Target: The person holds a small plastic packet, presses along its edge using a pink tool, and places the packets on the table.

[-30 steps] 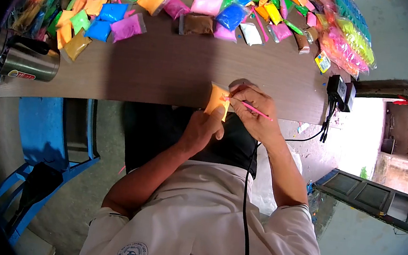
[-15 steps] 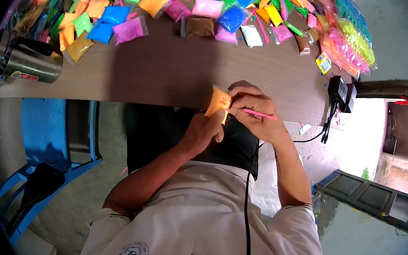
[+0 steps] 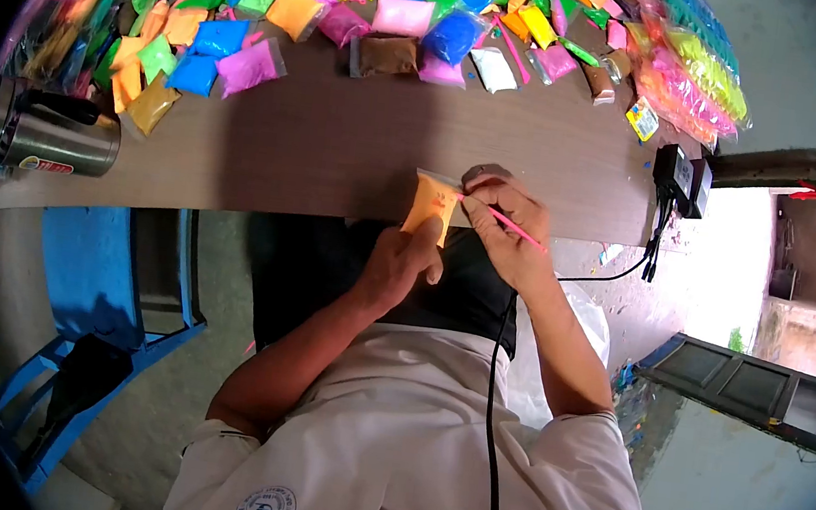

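Forearms angle inward; left hand pinches an orange packet, right hand a pink stick.

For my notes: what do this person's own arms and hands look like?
The left hand and right hand are bare, with no gloves or wristwatch visible. A white short-sleeved cloth shirt leaves the forearms uncovered; its sleeve edges have thin dark trim. The shirt bears a round blue printed emblem, and a thin black cable runs along its front.

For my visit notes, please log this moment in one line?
left hand: holds orange packet | right hand: holds pink stick, tip by packet's edge
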The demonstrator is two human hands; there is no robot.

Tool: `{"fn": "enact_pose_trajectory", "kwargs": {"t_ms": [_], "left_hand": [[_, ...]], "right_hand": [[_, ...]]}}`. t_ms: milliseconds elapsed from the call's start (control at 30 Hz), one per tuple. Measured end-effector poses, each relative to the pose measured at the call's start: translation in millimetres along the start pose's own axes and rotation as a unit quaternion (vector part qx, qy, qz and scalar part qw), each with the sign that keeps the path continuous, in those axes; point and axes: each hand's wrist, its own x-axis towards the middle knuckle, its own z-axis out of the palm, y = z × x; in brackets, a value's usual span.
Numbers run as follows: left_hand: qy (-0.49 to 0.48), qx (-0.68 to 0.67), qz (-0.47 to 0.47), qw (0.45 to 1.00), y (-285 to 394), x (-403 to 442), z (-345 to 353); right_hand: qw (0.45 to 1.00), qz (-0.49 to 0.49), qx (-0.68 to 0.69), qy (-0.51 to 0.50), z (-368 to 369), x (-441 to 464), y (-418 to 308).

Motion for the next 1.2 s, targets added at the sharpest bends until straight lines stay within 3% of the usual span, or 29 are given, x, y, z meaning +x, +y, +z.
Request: {"fn": "enact_pose_trajectory", "kwargs": {"t_ms": [67,233,367,433,533,633,833,900,1067,1200], "left_hand": [[-0.002,0.003,-0.005,1.0,-1.9,1.2,-0.7],[0.0,-0.013,0.002,1.0,-0.1,1.0,0.6],[-0.005,-0.004,0.008,1.0,0.0,-0.8,-2.7],[-0.004,-0.035,0.015,0.999,-5.0,-0.3,-3.4],[-0.008,-0.04,0.025,0.999,-6.5,1.8,-1.5],[0.004,-0.012,0.025,1.0,-0.3,-1.5,-0.8],[-0.01,-0.014,0.023,1.0,-4.9,1.0,-2.4],[-0.006,-0.003,0.025,1.0,-4.2,-0.6,-3.4],[-0.004,0.019,0.026,0.999,0.9,-0.5,-1.8],[-0.01,0.019,0.033,0.999,-5.0,-0.5,-3.1]], "right_hand": [[1.0,0.012,0.016,0.02,0.6,-1.1,2.0],[0.987,-0.052,-0.143,0.048,9.5,-0.8,-4.7],[0.998,0.033,-0.048,0.03,11.1,-5.6,3.0],[0.982,-0.072,-0.166,0.047,9.7,-1.0,-14.6],[0.971,-0.091,-0.215,0.058,6.3,4.1,7.0],[0.984,-0.089,-0.148,0.034,1.6,2.9,-8.9],[0.984,-0.06,-0.162,0.048,5.4,9.3,3.4],[0.981,-0.106,-0.16,-0.001,2.9,6.9,-13.7],[0.988,-0.039,-0.144,0.042,4.9,6.2,8.9],[0.989,-0.075,-0.127,0.024,10.4,4.9,-12.2]]}}
